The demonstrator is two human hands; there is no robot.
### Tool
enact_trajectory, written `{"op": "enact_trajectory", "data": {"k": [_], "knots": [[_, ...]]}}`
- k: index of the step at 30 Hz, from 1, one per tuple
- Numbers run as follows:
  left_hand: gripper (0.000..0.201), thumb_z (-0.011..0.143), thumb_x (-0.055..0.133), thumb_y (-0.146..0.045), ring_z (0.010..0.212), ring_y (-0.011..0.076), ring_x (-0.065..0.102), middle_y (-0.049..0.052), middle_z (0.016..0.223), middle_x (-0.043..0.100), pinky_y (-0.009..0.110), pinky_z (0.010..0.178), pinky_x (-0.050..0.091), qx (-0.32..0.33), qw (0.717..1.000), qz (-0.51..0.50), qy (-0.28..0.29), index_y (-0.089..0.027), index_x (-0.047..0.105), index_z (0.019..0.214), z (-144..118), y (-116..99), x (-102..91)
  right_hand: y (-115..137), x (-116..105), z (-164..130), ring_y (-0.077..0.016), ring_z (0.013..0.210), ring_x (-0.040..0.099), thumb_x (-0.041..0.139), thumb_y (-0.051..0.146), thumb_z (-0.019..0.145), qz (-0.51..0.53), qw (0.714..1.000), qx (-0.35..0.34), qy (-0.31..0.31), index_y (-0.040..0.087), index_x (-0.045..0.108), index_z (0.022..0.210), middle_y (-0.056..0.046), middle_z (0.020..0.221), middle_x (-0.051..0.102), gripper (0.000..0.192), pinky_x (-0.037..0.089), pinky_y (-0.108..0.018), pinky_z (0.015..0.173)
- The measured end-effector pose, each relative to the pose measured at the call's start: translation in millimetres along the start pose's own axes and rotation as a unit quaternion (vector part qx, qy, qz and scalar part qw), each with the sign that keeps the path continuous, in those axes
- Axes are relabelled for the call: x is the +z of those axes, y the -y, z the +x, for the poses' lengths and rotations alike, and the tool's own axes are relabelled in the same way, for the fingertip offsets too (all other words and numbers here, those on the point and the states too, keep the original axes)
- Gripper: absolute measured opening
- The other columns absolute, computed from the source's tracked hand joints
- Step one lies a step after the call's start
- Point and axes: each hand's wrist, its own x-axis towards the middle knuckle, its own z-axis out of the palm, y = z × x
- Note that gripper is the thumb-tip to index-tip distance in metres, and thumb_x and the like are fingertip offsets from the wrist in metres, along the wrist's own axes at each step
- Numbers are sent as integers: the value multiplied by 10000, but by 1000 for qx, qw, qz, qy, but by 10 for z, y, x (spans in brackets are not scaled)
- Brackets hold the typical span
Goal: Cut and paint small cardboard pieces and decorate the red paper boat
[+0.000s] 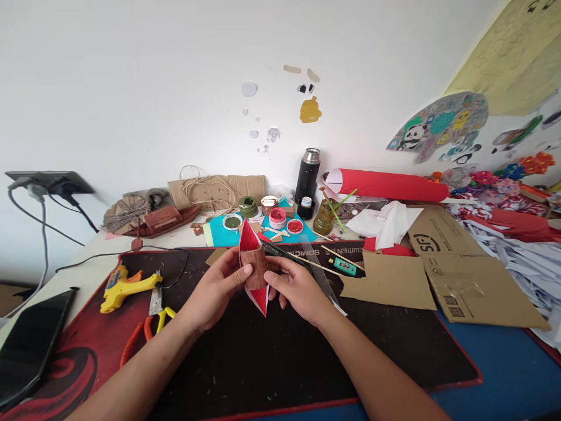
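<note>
Small red boat [248,235] w/ a brown arched cover [254,270] amidships, held up above a dark desk mat [263,356]. Its long axis runs nearly fore-and-aft from the wearer: far tip points away & a bit L, toward the paint pots [277,218]; near tip points back at the wearer, slightly R. L hand [223,280] is partly curled, gripping the L side, thumb on the cover. R hand [298,286], also half closed, grips the R side w/ thumb & fingers. Farther L: yellow glue gun [127,289]; R: cut cardboard [390,280]. Behind the pots: black flask [307,178], near the wall [175,88].
</note>
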Motion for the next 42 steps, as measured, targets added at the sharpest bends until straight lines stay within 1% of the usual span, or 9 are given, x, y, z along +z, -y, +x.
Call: {"op": "enact_trajectory", "data": {"k": [5,11,15,21,23,26,28,31,42], "knots": [[537,789,936,-445,1158,334,740,127,1310,766,394,905,625,5,999,-30,-12,-207,717,1217,-8,-23,34,2,7,-8,-143,695,656,772,500,934,-29,1000,-9,-3,242,631,1423,-102,1203,701,571,462,-229,443],[538,795,927,-482,1174,336,734,140,1337,748,386,884,634,-11,999,-41,-9,-195,713,1197,-5,-36,37,34,-14,-15,-142,663,642,779,485,928,-53,998,11,-16,209,691,1352,-100,1115,739,515,469,-248,468],[517,842,871,-545,1168,342,734,136,1309,758,422,896,635,-31,999,-41,-13,-196,727,1196,-2,-26,21,31,-24,-11,-136,650,633,773,471,927,-63,998,26,-7,181,680,1393,-102,1084,741,557,466,-253,477],[572,805,900,-536,1141,347,744,139,1296,770,410,886,624,-32,999,-28,-12,-190,717,1222,6,-33,28,23,-21,-11,-141,674,645,773,494,919,-48,999,20,0,185,680,1386,-104,1116,724,568,465,-247,476],[609,798,901,-551,1169,349,733,136,1304,768,420,927,611,-24,1000,-15,-12,-197,712,1255,7,-34,28,26,-20,-9,-146,687,643,747,527,935,-35,999,6,-4,191,686,1382,-93,1076,717,562,461,-242,474],[631,802,899,-556,1218,344,709,129,1317,766,429,1024,564,-6,1000,24,1,-213,707,1296,5,-11,12,27,-20,-2,-154,660,615,719,558,951,-29,999,-7,-14,177,697,1365,-45,875,680,564,452,-243,471],[609,823,883,-554,1246,347,693,129,1338,759,430,1054,542,-1,998,57,23,-218,709,1301,3,13,-8,23,-19,3,-158,641,602,718,569,946,-28,999,-10,-23,166,699,1352,-22,803,645,572,450,-247,465],[581,864,846,-553,1271,353,674,128,1367,746,437,1071,530,2,994,95,46,-224,705,1321,6,44,-38,12,-19,8,-153,636,600,726,572,934,-25,999,-12,-27,163,698,1341,-22,825,644,578,450,-248,459],[553,917,792,-545,1325,360,646,112,1442,710,455,1124,500,12,991,120,61,-255,683,1376,19,64,-69,8,-30,5,-147,611,582,719,579,931,-24,1000,-1,-18,143,696,1310,-1,777,614,578,445,-253,469]]}}
